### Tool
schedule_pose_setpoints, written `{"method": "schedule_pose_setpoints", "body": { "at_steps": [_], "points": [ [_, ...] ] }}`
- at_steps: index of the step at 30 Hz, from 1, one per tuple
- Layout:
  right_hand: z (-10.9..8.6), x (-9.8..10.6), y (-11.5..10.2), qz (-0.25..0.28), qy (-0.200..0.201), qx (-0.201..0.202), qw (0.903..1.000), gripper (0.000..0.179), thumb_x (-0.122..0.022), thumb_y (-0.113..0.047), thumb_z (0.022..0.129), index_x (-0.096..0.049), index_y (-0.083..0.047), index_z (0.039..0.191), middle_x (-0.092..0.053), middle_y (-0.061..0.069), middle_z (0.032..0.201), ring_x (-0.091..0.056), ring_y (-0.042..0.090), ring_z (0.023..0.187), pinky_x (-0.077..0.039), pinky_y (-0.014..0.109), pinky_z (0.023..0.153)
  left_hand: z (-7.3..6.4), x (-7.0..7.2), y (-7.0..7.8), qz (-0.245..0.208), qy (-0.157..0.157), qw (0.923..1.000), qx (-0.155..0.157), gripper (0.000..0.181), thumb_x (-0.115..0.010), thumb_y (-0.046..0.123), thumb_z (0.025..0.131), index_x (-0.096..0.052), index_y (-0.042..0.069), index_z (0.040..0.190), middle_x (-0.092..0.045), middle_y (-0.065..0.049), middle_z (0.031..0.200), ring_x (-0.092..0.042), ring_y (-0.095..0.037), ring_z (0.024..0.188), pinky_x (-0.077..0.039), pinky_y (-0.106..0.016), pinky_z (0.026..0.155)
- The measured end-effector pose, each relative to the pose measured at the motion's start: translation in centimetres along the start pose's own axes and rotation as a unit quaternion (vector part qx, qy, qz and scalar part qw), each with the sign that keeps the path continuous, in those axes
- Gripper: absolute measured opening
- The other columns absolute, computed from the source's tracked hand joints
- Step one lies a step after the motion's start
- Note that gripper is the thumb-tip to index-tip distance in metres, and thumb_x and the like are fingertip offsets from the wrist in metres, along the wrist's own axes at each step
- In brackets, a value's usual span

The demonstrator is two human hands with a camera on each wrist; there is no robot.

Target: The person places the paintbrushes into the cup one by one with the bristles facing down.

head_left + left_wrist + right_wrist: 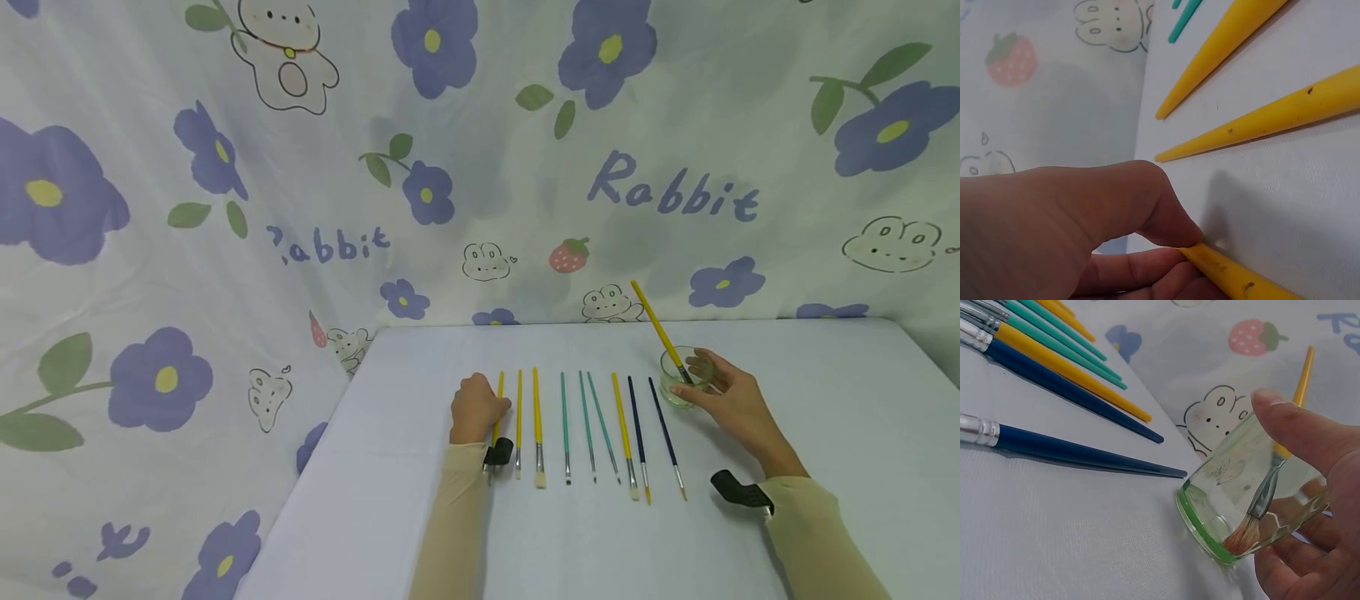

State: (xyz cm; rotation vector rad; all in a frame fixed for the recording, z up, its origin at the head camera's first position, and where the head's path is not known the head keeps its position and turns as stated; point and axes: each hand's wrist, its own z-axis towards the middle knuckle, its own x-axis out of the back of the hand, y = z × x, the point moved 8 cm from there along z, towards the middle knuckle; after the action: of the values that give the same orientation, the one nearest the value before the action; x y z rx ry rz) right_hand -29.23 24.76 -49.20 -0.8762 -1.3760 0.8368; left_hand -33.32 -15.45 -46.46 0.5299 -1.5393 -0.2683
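My left hand [478, 408] pinches the handle of a yellow paintbrush [1241, 278] between thumb and fingers, at the left end of a row of brushes. Its bristle end points toward me, partly hidden by the wrist camera. On the right, my right hand [741, 410] grips a clear greenish glass cup [1213, 509] from its right side, thumb across the near side and fingers behind. Inside the cup leans another yellow paintbrush [655, 323], bristles down at the bottom and handle sticking out above the rim.
Between the hands lie more yellow brushes [537, 417], several teal brushes [566, 421] and two dark blue brushes [637, 417], bristles toward me. They rest on a white-covered table [570, 550]. A flower-and-rabbit printed curtain [510, 183] hangs behind and at the left.
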Motion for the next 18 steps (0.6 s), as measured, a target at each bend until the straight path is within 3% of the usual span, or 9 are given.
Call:
{"method": "schedule_pose_setpoints", "body": {
  "at_steps": [7,18],
  "points": [
    [-0.1,-0.1,-0.2,0.003,0.001,0.006,1.0000,0.099,-0.077,-0.049,0.091,-0.025,-0.007,0.164,-0.043,0.027,0.159,-0.038,0.054,0.147,-0.038,0.068,0.116,0.0,0.1,-0.3,0.010,-0.002,0.9999,0.000,0.026,-0.082,0.020,0.080,-0.061,0.006,0.075,-0.064,-0.008,0.074,-0.060,-0.021,0.061,-0.050,-0.031,0.054],
    [-0.3,-0.1,-0.5,0.011,-0.007,-0.004,0.9999,0.099,-0.077,-0.047,0.091,-0.023,-0.007,0.164,-0.041,0.027,0.161,-0.036,0.053,0.148,-0.037,0.067,0.116,-0.3,1.2,-0.5,-0.057,-0.031,0.9979,0.003,0.020,-0.081,0.024,0.084,-0.075,0.007,0.073,-0.071,-0.004,0.067,-0.064,-0.019,0.063,-0.050,-0.028,0.057]
  ]
}}
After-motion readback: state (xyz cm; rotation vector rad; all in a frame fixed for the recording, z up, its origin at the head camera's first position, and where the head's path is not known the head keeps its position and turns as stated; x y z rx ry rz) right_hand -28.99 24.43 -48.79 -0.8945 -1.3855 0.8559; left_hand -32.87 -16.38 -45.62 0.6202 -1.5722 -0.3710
